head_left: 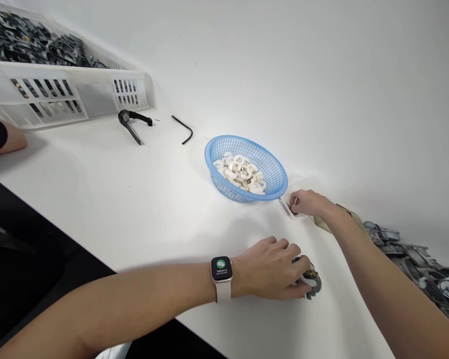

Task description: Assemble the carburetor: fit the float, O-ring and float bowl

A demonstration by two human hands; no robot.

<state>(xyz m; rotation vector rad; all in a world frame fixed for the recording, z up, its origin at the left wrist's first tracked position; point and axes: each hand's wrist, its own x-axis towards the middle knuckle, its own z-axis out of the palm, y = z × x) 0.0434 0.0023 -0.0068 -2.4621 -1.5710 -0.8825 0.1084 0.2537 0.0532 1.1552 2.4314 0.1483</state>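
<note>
One white crate (97,94) of dark parts (41,45), a black V-shaped piece (124,117), a black hex key (182,123) and a blue basket (220,185) of white C-shaped pieces (243,172) line the desk (153,199). Nearer, the left hand (271,269) pinches a grey part (314,282) between thumb and fingers; the right hand (309,202), fingertips bunched, is at a white tray (285,206) beside the basket, its grip unclear.

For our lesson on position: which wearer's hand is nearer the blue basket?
Right. The right hand is just beside the blue basket; the left hand is farther off, lower in view, holding a grey part.
</note>
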